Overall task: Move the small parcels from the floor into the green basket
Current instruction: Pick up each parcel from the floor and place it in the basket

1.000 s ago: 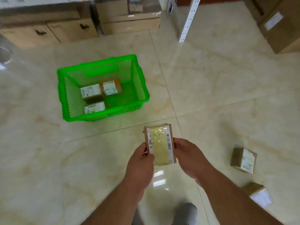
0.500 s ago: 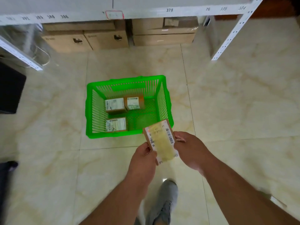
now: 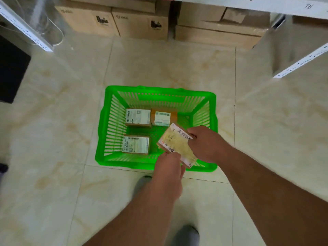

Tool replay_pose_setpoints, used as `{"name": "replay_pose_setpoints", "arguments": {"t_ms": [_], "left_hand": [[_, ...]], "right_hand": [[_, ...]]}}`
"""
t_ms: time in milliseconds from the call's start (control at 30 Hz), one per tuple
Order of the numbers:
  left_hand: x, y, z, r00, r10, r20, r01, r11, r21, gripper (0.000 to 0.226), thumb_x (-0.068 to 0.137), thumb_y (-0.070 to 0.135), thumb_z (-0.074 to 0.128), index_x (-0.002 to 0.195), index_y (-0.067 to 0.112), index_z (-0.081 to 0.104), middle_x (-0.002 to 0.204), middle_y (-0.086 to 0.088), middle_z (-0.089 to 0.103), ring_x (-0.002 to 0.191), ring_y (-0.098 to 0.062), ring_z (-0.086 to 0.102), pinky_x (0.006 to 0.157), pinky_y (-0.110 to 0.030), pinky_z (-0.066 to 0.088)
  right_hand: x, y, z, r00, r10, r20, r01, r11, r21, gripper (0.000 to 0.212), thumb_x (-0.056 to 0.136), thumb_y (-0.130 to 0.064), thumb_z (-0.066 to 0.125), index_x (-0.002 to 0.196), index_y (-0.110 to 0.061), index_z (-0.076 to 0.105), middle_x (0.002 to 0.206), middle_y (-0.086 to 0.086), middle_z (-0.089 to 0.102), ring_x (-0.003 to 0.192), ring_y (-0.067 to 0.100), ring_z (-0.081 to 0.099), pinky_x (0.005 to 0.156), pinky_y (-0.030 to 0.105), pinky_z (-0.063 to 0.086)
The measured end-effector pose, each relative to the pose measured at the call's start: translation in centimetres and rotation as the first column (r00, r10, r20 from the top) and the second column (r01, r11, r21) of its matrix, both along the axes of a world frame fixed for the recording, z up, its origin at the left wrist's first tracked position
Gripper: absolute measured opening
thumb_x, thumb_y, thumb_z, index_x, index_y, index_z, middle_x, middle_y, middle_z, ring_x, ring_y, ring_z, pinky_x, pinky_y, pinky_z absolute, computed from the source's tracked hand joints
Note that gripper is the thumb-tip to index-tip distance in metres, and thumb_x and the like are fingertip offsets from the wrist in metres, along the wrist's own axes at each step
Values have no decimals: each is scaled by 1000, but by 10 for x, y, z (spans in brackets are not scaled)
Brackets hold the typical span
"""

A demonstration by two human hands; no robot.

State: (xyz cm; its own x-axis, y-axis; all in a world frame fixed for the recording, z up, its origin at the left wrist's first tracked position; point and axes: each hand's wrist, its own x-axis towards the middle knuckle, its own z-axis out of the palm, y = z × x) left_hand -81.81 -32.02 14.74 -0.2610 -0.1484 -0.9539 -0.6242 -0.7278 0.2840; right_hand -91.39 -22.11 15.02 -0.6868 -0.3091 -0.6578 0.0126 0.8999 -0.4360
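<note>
Left hand [image 3: 168, 173] and right hand [image 3: 205, 142] grip a barcode-labelled parcel [image 3: 177, 144], long axis diagonal, above the green basket [image 3: 104, 121] holding 3 parcels.

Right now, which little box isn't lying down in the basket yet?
The parcel with the yellowish label: both hands, left hand and right hand, hold it tilted above the green basket. The other three lie flat inside.

Three parcels [image 3: 138, 116] in basket [image 3: 160, 89], cartons [image 3: 142, 23] behind, shoe [image 3: 142, 183] before it
</note>
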Motion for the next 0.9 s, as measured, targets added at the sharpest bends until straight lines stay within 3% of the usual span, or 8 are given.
{"name": "replay_pose_setpoints", "arguments": {"t_ms": [67,167,233,333,533,633,767,900], "left_hand": [[-11,-12,-32,995,43,95,-48,998,51,23,90,-3,51,105,5,67,110,-11,71,105,-27,67,97,-38,55],[-28,-26,-75,983,83,164,-99,990,95,23,86,-9,45,91,2,64,90,-16,58,78,-24,56,65,-31,48],[-36,-32,-104,974,118,193,-140,985,101,31,85,-9,41,102,0,66,92,-17,56,72,-23,50,57,-30,41],[-42,-41,-143,963,153,223,-182,976,118,41,86,-6,42,120,2,65,96,-17,58,75,-24,52,61,-31,42],[-43,-51,-194,941,150,303,-189,977,103,33,89,-2,43,108,6,68,95,-18,64,84,-28,55,72,-37,47],[-41,-54,-203,943,162,291,-204,972,118,33,87,-3,44,109,4,68,97,-18,64,88,-30,57,76,-38,51],[-47,-55,-202,955,136,264,-172,978,115,23,90,-4,46,96,4,67,106,-19,66,97,-32,63,95,-46,55],[-51,-57,-172,975,9,220,-28,996,84,20,97,6,51,117,9,57,115,-14,58,97,-30,60,92,-45,54]], "right_hand": [[-10,-20,-30,998,65,17,-66,997,50,19,88,-17,47,95,-15,65,95,9,66,80,26,62,59,29,45],[-20,-46,-75,990,132,53,-137,983,125,25,88,-17,49,107,-15,65,106,10,62,94,29,64,72,34,53],[-24,-58,-103,982,179,68,-187,970,157,26,89,-18,53,113,-16,64,107,9,57,100,30,64,74,34,50],[-29,-73,-143,969,223,102,-238,955,176,28,86,-13,58,113,-16,64,109,9,57,102,30,63,77,36,52],[-23,-86,-189,949,286,129,-304,941,148,20,86,-11,62,106,-16,65,97,7,54,95,31,65,73,35,51],[-19,-88,-201,945,295,143,-315,937,149,29,83,-5,65,110,-16,62,108,9,60,100,31,64,78,38,54],[-16,-86,-198,949,247,198,-269,958,96,41,88,-3,60,128,-15,62,132,13,65,117,32,64,96,40,53],[-17,-73,-172,978,63,200,-72,997,40,51,97,-6,50,146,-16,49,149,13,55,126,29,59,97,33,51]]}}
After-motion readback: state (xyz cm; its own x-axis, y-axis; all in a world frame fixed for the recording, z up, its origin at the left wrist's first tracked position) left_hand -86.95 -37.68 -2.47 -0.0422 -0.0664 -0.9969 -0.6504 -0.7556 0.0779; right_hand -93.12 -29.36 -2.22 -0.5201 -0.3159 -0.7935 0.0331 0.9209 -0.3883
